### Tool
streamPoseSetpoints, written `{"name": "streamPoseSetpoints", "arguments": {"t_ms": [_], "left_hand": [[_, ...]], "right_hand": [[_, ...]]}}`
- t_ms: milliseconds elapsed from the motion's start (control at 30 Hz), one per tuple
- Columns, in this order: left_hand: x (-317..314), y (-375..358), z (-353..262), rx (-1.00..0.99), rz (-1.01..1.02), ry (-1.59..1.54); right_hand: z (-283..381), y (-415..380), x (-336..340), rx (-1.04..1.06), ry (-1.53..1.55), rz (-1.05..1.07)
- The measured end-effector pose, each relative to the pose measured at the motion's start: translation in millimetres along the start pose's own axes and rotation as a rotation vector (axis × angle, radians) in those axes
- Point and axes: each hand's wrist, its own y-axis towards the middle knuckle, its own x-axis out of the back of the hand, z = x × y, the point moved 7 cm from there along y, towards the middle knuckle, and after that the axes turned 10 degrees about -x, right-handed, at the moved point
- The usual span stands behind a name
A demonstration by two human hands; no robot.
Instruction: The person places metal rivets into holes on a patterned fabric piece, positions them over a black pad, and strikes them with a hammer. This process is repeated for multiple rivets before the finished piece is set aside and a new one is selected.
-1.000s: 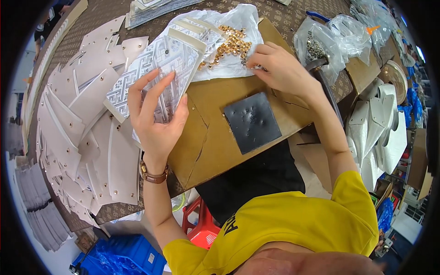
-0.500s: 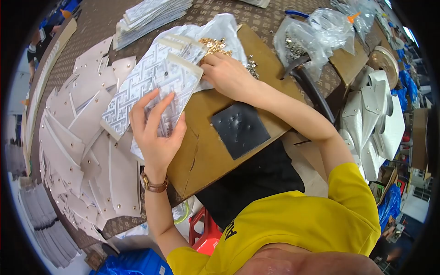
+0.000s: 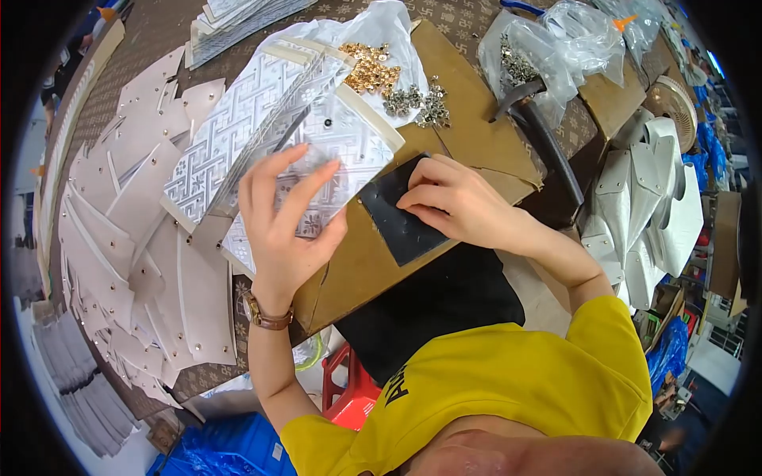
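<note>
Head view, only view available. Landmark: the dark metal plate [image 3: 399, 208] lying on the brown board [image 3: 468, 135].

Left hand [image 3: 282, 230]: just left of the plate, fingers spread and lightly curled over a patterned panel [image 3: 333, 151], thumb under its near edge. The hold is a loose flat pinch, not a fist. The panel lies tilted, its far end with a dark hole up and left of the plate, its near corner touching or just over the plate's left edge; which of the two cannot be told.

Right hand [image 3: 456, 202]: resting on the plate's right part, fingers bent together, tips pressed down on the plate. Whether a small piece sits between the fingertips cannot be told; nothing shows.

Handling, judged: the panel looks thin, light and flexible, with a stiffer cream strip along one end. It should bend if held by one corner, so a flat hold with fingers spread across the face, as here, or a pinch at the stiff strip, seems safest. The surface looks glossy, possibly slippery.

Around the plate: gold studs [image 3: 369, 67] and silver studs [image 3: 417, 99] lie beyond it on a white plastic bag [image 3: 381, 32]. A hammer [image 3: 548, 143] lies to its right. Cut white pieces [image 3: 159, 238] are spread well to its left.
</note>
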Motion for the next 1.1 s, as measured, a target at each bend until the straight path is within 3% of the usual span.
{"name": "streamPoseSetpoints", "arguments": {"t_ms": [100,267,333,667,1100], "left_hand": [[-6.3,-2.0,0.0,0.005,0.051,-0.017],[-9.0,-0.4,0.7,-0.026,0.079,-0.038],[-10.2,0.1,-2.2,-0.038,0.101,-0.058],[-35.2,-5.1,-23.8,-0.126,0.297,-0.183],[-37.0,-5.2,-26.9,-0.150,0.361,-0.135]], "right_hand": [[9.6,-3.2,2.3,0.051,-0.130,-0.062],[-7.4,-0.1,21.9,0.002,-0.098,-0.158],[-29.1,3.4,48.7,-0.171,-0.252,-0.399],[-58.7,8.6,47.8,-0.218,-0.291,-0.436],[-61.8,11.7,43.1,-0.218,-0.274,-0.469]]}}
